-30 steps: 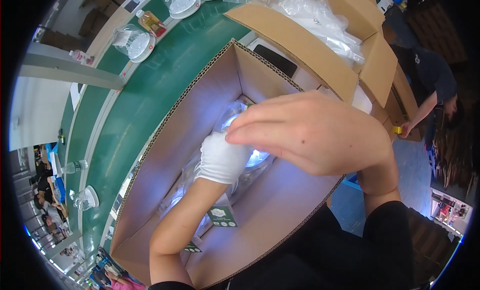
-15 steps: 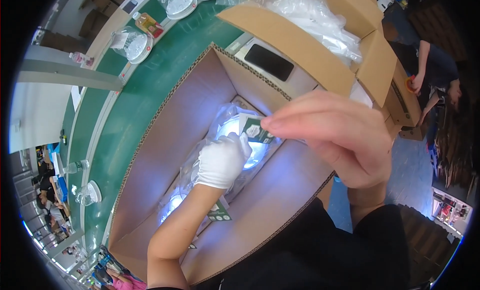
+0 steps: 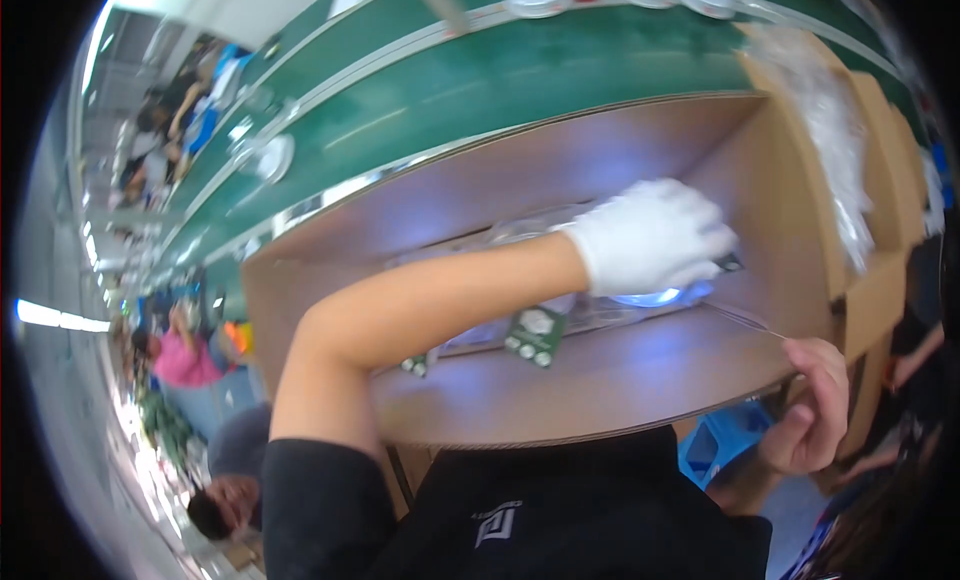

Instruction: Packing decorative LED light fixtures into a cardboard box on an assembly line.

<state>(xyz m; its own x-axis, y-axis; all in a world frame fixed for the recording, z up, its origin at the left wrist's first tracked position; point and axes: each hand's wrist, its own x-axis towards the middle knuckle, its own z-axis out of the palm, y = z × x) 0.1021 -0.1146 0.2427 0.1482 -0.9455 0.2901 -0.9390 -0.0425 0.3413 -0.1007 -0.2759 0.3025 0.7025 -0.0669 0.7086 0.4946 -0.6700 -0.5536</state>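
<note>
A gloved left hand (image 3: pixel 655 235) is pressing flat on clear packets (image 3: pixel 640 298) deep inside the part-filled cardboard box (image 3: pixel 600 380), while the bare right hand (image 3: pixel 815 405) is gripping its near rim.

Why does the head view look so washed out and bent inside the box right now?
Head view: fisheye curves the cardboard box walls and the green belt; bluish-white glare blooms off the clear plastic packs under the gloved left hand; motion blur softens that glove and the box floor; the bare right hand at the box's edge is sharper; the picture's rim falls off to black.
</note>
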